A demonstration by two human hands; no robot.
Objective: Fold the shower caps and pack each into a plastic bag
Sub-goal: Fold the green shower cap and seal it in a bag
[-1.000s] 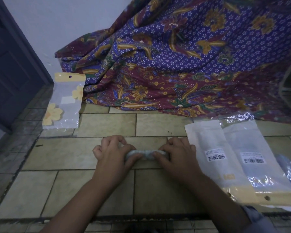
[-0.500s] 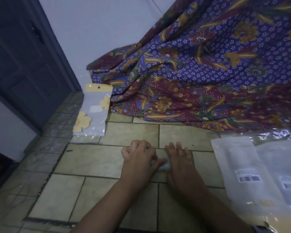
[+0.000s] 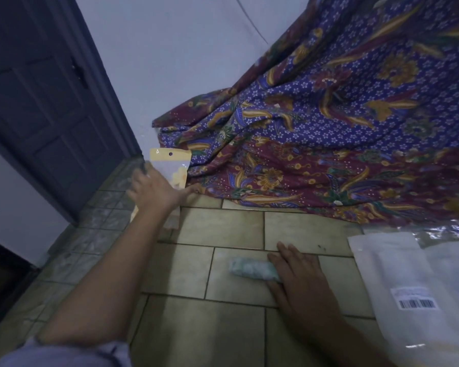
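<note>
A shower cap [image 3: 252,270], folded into a small pale roll, lies on the tiled floor [image 3: 223,229]. My right hand [image 3: 297,274] lies flat with straight fingers pressing the roll's right end. My left hand [image 3: 154,190] is stretched far to the upper left, fingers spread over a clear plastic bag with a yellow header and flower prints [image 3: 174,165] that leans by the wall. Much of that bag is hidden under the hand. Whether the fingers hold the bag is unclear.
A purple and maroon batik cloth [image 3: 329,128] drapes down at the back and right. White plastic bags with barcode labels [image 3: 408,287] lie at the right. A dark door [image 3: 45,102] stands at the left.
My left hand has left the rolled cap and reached up left to the yellow-headed bag. My right hand stays on the roll. The view has turned left.
</note>
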